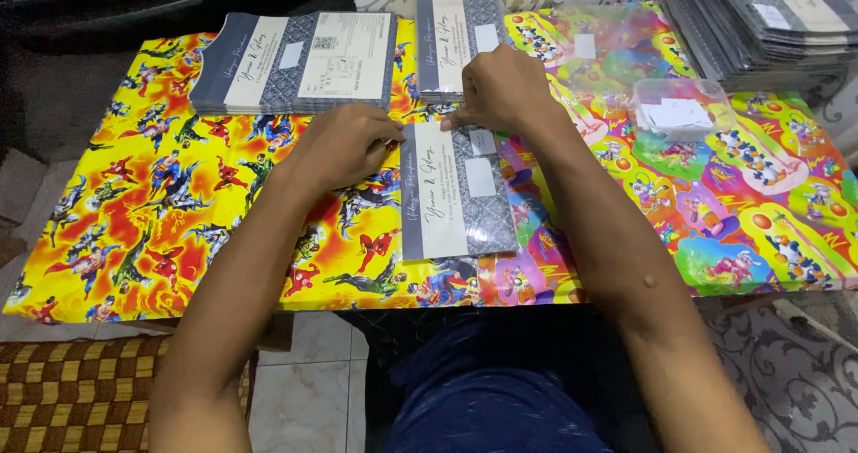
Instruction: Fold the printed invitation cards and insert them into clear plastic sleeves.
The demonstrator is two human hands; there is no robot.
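Bench (134, 194): low, covered in bright cartoon-print wrapping paper, yellow on the left half, multicoloured on the right.

Item 1. Stack of opened cards (295, 60), grey-blue and cream, at 11 o'clock from the hands; lies flat and squared.

Item 2. Left hand (344, 145): knuckles up, fingers curled under, fingertips pressing the top left corner of the sleeved card. Holds it down rather than grasps it.

Item 3. Sleeved card (456, 194): one folded card, cream panel left, grey patterned panel right, inside a clear plastic sleeve, lying flat at bench centre just below both hands. Judged light, thin, fairly stiff; the sleeve looks glossy and likely slippery, its mouth flimsy. Best taken by the long edges or pinned at the corners.

Item 4. Second stack (456, 42) of closed cards at 12 o'clock, partly hidden by the right hand.

Item 5. Right hand (505, 87): closed loosely, fingertips pinching at the sleeve's top edge; what lies between the fingertips cannot be told.

Item 6. Clear plastic tub (684, 109) holding small white slips, at 2 o'clock.

Item 7. Tall pile of sleeved cards (769, 24), far corner, at 1 o'clock.
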